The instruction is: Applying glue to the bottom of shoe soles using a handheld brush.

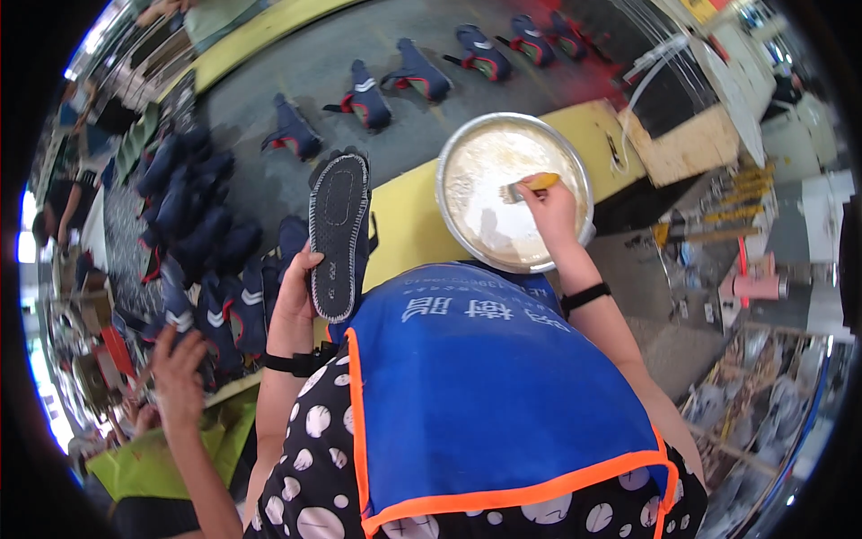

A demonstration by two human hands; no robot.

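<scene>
Shoe sole (pixel 339 238) black, bordered by white stitching, lighter oval outline inside. Bowl (pixel 441 193) silver-grey, paste (pixel 485 171) in it creamy white. Brush handle (pixel 544 181) yellow. Apron (pixel 503 386) blue, edged bright orange, white lettering across it. Garment (pixel 316 449) under it black with white polka dots, thin dark streaks in some. Wristbands (pixel 585 297) black. Shoe uppers (pixel 368 99) navy with red trim, some with white stripes. Belt (pixel 296 58) under them dark grey. Worktop (pixel 400 216) yellow. Cloth (pixel 157 465) at lower left lime green.
</scene>
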